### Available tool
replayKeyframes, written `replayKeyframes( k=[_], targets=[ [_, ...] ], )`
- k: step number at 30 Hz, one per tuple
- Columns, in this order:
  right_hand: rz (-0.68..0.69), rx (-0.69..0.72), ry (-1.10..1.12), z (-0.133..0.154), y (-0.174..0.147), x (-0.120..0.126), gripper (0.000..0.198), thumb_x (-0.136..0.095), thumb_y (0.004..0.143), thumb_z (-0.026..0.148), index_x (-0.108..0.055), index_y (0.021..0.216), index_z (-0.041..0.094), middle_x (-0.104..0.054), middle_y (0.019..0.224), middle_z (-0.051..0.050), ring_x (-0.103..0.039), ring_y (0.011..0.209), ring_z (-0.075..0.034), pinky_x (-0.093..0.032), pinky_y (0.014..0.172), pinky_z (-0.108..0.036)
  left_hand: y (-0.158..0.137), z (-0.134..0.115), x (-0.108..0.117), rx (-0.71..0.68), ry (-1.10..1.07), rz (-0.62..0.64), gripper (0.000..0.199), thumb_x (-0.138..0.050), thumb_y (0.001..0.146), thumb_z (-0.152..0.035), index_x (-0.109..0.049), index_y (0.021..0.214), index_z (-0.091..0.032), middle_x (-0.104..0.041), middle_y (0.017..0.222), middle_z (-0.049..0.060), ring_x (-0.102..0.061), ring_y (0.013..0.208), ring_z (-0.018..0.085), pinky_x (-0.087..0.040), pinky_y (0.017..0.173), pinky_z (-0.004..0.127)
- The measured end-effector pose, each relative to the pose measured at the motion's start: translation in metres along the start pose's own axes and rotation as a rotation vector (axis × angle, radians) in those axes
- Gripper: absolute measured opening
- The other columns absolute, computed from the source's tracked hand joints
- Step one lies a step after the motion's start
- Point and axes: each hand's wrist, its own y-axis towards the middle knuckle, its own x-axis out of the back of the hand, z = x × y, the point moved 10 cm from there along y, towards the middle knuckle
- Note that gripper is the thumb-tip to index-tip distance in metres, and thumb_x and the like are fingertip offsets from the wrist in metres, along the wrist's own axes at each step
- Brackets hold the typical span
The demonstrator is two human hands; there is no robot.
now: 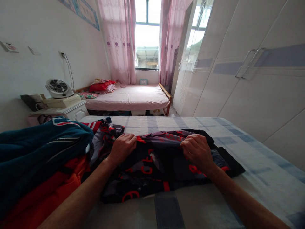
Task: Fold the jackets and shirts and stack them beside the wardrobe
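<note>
A black and grey garment with red lettering [147, 165] lies spread across the near bed, its far edge bunched up into a fold. My left hand [124, 146] grips that fold on the left with its fingers curled over the cloth. Farther right, my right hand [197, 151] is closed on the same edge. Whether the garment is a shirt or a jacket I cannot tell. Black cloth [232, 162] sticks out beyond my right hand. Left of my left hand is a pile with a teal garment [43, 143] over an orange-red one [54, 190].
Under the clothes is a bed with a blue and white checked sheet [252, 159]. White wardrobes [238, 89] line the right side. A second bed with a pink sheet [133, 95] stands by the window. At left, a fan [59, 87] sits above a white cabinet [76, 113].
</note>
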Motion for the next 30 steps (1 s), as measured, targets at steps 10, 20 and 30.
replayKeyframes(
  k=[10, 20, 30],
  targets=[
    [0.093, -0.427, 0.067, -0.056, -0.023, -0.013, 0.023, -0.045, 0.088, 0.026, -0.058, 0.106, 0.018, -0.064, 0.106, -0.009, -0.056, 0.102, -0.023, -0.041, 0.09, -0.038, -0.001, 0.0, 0.009, 0.244, -0.204, -0.071, 0.028, -0.041, 0.091, -0.03, -0.061, 0.106, -0.02, -0.065, 0.109, 0.007, -0.061, 0.102, 0.022, -0.049, 0.088, 0.035],
    [0.502, -0.942, -0.032, -0.165, -0.087, -0.064, 0.042, -0.043, 0.086, 0.033, -0.057, 0.12, 0.014, -0.064, 0.114, -0.012, -0.061, 0.1, -0.023, -0.045, 0.082, -0.032, 0.008, -0.115, -0.014, -0.351, -0.259, 0.053, 0.043, -0.057, 0.082, -0.016, -0.054, 0.125, -0.024, -0.057, 0.131, 0.006, -0.049, 0.123, 0.026, -0.041, 0.101, 0.046],
    [0.358, -0.427, -0.011, -0.073, -0.002, -0.055, 0.047, -0.034, 0.093, 0.041, -0.05, 0.131, 0.019, -0.047, 0.14, -0.009, -0.037, 0.131, -0.024, -0.028, 0.106, -0.039, 0.027, -0.078, -0.005, -0.049, -0.244, -0.046, 0.032, -0.046, 0.088, -0.027, -0.063, 0.115, -0.022, -0.057, 0.131, 0.008, -0.049, 0.123, 0.026, -0.039, 0.102, 0.046]
  ],
)
